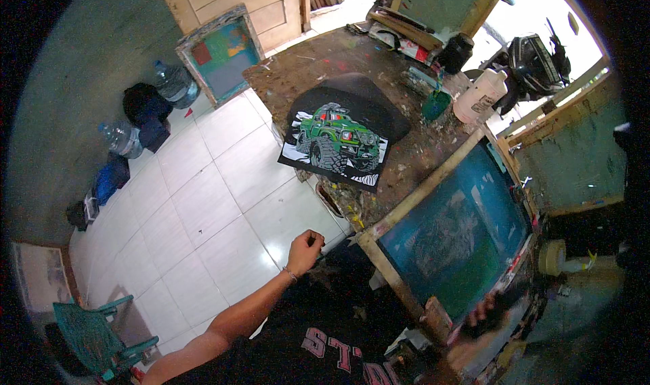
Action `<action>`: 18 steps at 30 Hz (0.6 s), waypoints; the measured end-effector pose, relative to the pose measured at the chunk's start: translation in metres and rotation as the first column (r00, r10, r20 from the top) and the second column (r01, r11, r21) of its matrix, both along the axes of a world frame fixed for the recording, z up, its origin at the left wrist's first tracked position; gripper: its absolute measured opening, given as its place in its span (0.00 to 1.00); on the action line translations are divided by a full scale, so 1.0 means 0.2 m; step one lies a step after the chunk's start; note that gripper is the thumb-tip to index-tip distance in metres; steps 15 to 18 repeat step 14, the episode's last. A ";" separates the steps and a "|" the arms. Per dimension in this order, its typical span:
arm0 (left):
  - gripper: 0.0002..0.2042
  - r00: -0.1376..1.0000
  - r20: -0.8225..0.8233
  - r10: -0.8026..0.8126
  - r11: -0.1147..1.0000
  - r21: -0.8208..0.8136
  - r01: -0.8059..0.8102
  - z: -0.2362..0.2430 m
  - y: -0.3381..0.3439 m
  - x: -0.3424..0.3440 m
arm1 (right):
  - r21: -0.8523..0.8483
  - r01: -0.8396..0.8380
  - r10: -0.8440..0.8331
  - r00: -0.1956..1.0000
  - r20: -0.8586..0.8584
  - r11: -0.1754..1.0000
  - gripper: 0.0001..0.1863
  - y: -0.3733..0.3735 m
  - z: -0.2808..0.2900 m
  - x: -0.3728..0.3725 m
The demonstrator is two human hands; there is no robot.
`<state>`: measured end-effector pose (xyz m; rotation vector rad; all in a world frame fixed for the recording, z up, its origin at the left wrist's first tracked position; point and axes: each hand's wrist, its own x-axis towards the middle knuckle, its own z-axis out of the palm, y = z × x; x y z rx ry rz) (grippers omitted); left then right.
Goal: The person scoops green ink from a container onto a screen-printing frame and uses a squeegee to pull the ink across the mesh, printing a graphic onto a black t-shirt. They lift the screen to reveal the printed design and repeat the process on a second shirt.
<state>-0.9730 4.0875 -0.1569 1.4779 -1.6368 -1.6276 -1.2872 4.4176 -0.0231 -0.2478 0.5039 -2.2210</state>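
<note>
My left hand [307,251] is held in front of my body over the white tiled floor, its fingers curled in, with nothing visible in them. My right hand [481,315] is at the lower right, by the near edge of a wooden-framed printing screen [450,229] with blue-green mesh. Motion blurs its fingers, and a dark shape beside them is too unclear to name. Beyond the screen, a black printed cloth [338,141] lies on a paint-stained table [291,74]. Its print shows a green off-road truck with big tyres. Neither hand touches the cloth.
A white plastic jug [479,97] and a green cup [435,105] stand at the table's right side. Another framed screen [223,55] leans by the door. Large water bottles [176,84] line the left wall. A green chair [101,337] stands at the lower left, a motorcycle [535,63] outside.
</note>
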 end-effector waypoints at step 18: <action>0.37 0.689 0.563 -0.457 0.683 -0.274 0.677 -0.05 0.29 -0.05 | -0.252 -0.295 0.320 0.945 0.062 0.921 0.51 -0.87 -0.04 0.52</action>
